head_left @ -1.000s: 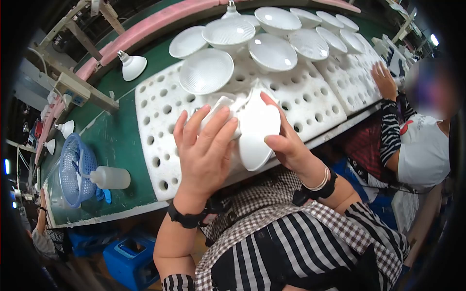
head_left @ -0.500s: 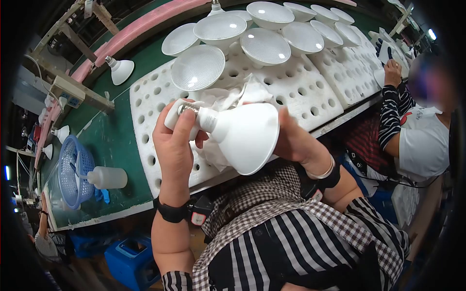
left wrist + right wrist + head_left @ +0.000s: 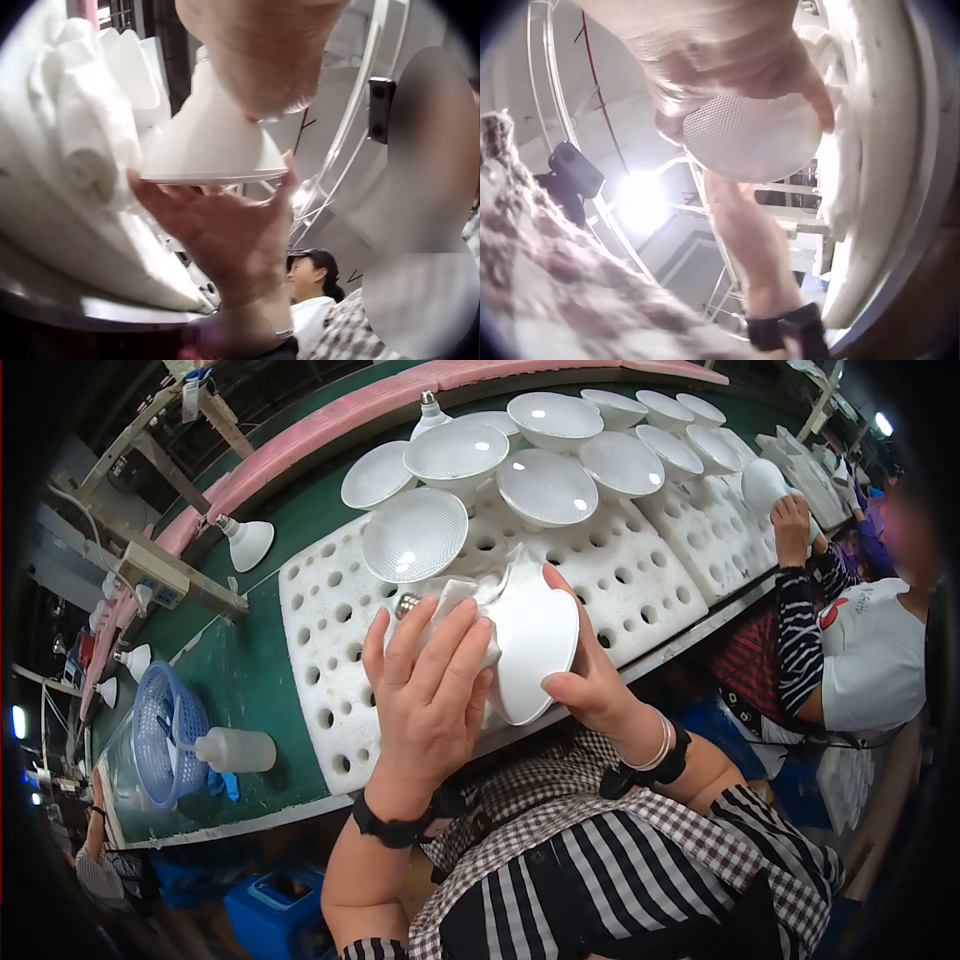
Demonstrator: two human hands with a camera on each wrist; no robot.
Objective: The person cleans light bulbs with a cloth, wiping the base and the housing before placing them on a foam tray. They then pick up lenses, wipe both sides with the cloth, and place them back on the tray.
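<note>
A white reflector bulb (image 3: 537,650) is tilted between both hands, over the front of the foam board. My right hand (image 3: 603,682) grips its wide rim, with thumb and fingers spread across the face. Over the bulb's neck and side lies my left hand (image 3: 432,685), holding a folded white cloth (image 3: 457,596) against it. The metal screw base pokes out past the left fingertips. In the left wrist view the cone (image 3: 214,139) stands above the right palm; the right wrist view shows its ribbed lens (image 3: 751,136) under the right hand.
Several similar bulbs (image 3: 548,488) stand face up in the holed foam board (image 3: 340,610). At left are a lone bulb (image 3: 245,543), a blue basket (image 3: 190,710) and a squeeze bottle (image 3: 240,750). Another person (image 3: 870,650) works at the right; a pink rail (image 3: 330,425) runs behind.
Half a second ago the bulb lay more sideways with its screw base in my left hand. Now it is turned, and my left hand has moved over its neck with the cloth.
</note>
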